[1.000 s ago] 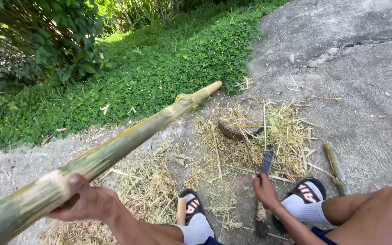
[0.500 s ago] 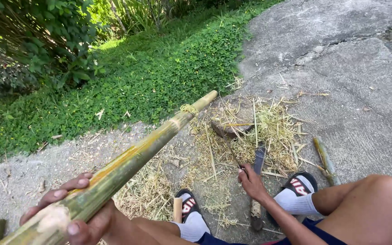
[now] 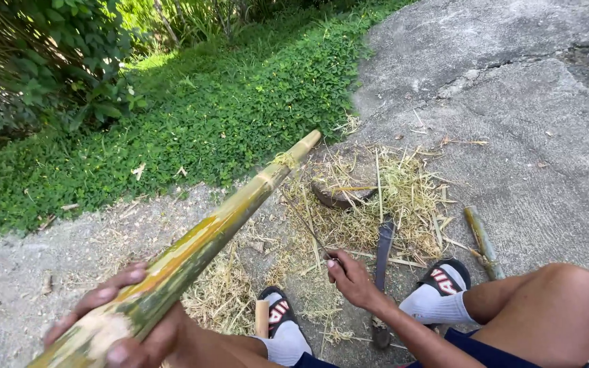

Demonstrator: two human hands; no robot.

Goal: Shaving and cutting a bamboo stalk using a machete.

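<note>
A long green-yellow bamboo pole (image 3: 240,211) runs from the lower left up to the middle, its far end resting over a dark round block (image 3: 339,196). My left hand (image 3: 165,334) is wrapped around the pole close to its pale cut end. Low over the litter, my right hand (image 3: 352,279) has its fingertips pinched on a thin dark bamboo sliver (image 3: 306,225). A dark-bladed chopping knife (image 3: 383,249) lies on the ground just right of that hand, untouched.
Dry bamboo shavings (image 3: 403,191) cover the ground around the block. A short bamboo piece (image 3: 482,238) lies at the right, a small pale peg (image 3: 262,318) by my left sandal (image 3: 279,313). Green ground cover (image 3: 192,129) borders the concrete (image 3: 512,102).
My right hand left the knife and moved left to the sliver. The pole slid back toward me, so my left hand now grips it near the cut end.
</note>
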